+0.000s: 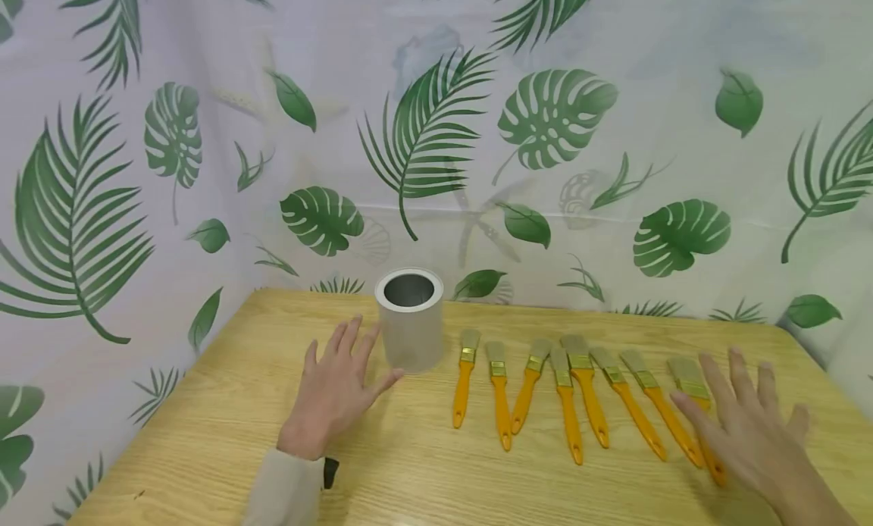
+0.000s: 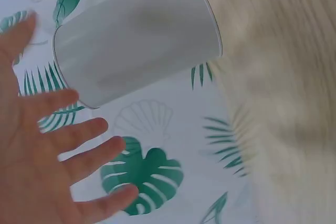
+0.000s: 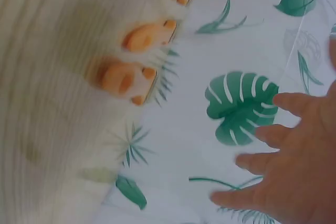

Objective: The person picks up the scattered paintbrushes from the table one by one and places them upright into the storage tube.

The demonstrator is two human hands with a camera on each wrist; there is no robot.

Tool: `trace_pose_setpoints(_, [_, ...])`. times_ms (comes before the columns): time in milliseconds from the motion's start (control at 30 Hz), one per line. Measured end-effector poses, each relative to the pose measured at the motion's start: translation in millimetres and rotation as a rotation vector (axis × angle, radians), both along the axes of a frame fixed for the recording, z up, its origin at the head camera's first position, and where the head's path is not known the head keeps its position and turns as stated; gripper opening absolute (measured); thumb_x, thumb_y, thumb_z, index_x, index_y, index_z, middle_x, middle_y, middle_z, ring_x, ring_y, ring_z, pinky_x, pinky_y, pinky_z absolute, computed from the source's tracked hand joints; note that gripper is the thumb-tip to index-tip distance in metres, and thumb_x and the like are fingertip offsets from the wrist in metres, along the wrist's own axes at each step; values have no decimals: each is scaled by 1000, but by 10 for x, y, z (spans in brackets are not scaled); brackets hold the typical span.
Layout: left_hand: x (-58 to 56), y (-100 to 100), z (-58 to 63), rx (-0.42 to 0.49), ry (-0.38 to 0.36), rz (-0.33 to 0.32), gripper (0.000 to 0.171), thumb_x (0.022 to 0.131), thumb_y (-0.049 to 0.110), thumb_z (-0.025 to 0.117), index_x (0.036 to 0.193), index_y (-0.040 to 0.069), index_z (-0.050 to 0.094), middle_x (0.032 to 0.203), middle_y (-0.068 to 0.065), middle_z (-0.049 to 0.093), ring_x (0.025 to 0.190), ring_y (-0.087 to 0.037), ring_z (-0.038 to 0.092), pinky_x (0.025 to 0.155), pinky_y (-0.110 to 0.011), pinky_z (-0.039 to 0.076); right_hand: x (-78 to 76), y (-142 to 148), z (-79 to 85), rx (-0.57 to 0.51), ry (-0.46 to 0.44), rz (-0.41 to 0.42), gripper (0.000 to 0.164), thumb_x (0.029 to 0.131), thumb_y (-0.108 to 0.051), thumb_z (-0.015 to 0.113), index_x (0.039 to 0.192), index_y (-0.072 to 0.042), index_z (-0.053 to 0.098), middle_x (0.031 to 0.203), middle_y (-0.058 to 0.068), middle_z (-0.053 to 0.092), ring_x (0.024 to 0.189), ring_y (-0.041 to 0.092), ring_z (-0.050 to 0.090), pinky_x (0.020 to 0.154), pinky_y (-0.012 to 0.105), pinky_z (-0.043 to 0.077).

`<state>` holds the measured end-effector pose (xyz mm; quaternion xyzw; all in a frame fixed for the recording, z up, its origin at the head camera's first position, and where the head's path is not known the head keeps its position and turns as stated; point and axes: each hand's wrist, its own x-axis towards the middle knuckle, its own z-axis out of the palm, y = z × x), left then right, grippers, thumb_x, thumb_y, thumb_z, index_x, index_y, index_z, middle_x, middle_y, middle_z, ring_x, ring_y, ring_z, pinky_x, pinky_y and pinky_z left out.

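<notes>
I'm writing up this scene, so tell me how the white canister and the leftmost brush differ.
The canister stands upright, while the leftmost brush lies flat. The canister is a broad, hollow cylinder; the brush is long and narrow. The canister is whitish outside, whereas the brush has an orange handle and pale bristles. Both rest on the wooden table.

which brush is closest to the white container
The leftmost brush, lying just right of the white container; the seven other brushes all lie farther to the right.
</notes>
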<state>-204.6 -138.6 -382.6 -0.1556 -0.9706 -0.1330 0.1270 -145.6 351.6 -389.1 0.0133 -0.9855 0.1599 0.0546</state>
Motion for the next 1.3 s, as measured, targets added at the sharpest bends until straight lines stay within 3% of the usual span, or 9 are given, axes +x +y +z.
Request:
trace_pose_setpoints(67, [-48, 18, -8, 84, 82, 17, 64, 99, 45, 65, 146, 4, 51, 146, -22, 51, 128, -41, 53, 98, -61, 46, -31, 18, 34, -16, 11, 16, 83, 107, -50, 43, 155, 11, 17, 153, 46, 9, 132, 72, 14, 91, 88, 17])
trace_pose_setpoints(167, [-147, 54, -33, 284, 124, 24, 53, 94, 27, 75, 136, -1, 58, 132, -22, 62, 109, -39, 64, 81, -53, 56, -68, 75, 72, -31, 36, 30, 76, 106, -44, 52, 145, 17, 32, 140, 49, 35, 117, 69, 42, 84, 79, 38])
trace_pose_setpoints(367, [-405, 139, -95, 769, -135, 13, 64, 92, 12, 76, 146, -4, 45, 141, -29, 51, 119, -46, 56, 94, -58, 50, -166, 180, 102, -59, 41, 13, 62, 105, -36, 56, 131, 20, 45, 112, 42, 60, 89, 51, 67, 72, 61, 54])
trace_pose_setpoints(533, [-595, 233, -125, 1001, -319, 40, 80, 89, 10, 76, 155, 2, 32, 148, -30, 40, 128, -48, 46, 99, -59, 46, -226, 205, 127, -79, 38, 28, 60, 105, -32, 58, 124, 24, 48, 103, 38, 65, 86, 50, 68, 70, 59, 55])
trace_pose_setpoints(600, [-637, 259, -123, 1057, -360, 41, 83, 89, 10, 76, 157, 5, 29, 149, -28, 37, 129, -46, 44, 98, -58, 46, -243, 206, 145, -71, 34, 27, 59, 105, -31, 58, 123, 24, 49, 101, 37, 66, 87, 51, 67, 71, 60, 54])
trace_pose_setpoints(733, [-703, 294, -121, 1135, -416, 28, 87, 88, 8, 77, 158, 11, 26, 151, -24, 33, 131, -44, 42, 95, -61, 48, -267, 216, 164, -85, -1, 12, 60, 106, -32, 55, 124, 25, 47, 102, 39, 65, 70, 37, 70, 65, 54, 55])
trace_pose_setpoints(867, [-748, 311, -127, 1130, -453, 17, 91, 87, 11, 79, 160, 14, 24, 153, -24, 32, 134, -46, 41, 95, -66, 46, -282, 257, 145, -153, -73, -9, 64, 108, -33, 51, 127, 26, 42, 105, 42, 62, 63, 29, 69, 56, 40, 57])
trace_pose_setpoints(1133, [-807, 351, -187, 1184, -448, 3, 86, 90, 14, 77, 160, 15, 27, 153, -24, 33, 135, -46, 41, 94, -66, 47, -364, 392, 106, -319, -187, -84, 68, 108, -37, 48, 131, 27, 35, 113, 46, 57, 82, 37, 71, 62, 40, 60])
trace_pose_setpoints(1300, [-810, 368, -176, 1187, -390, 0, 84, 90, 14, 78, 159, 16, 30, 153, -22, 34, 134, -45, 40, 97, -65, 45, -391, 425, 118, -284, -149, -90, 68, 108, -37, 50, 128, 27, 38, 111, 46, 58, 78, 36, 71, 60, 39, 60])
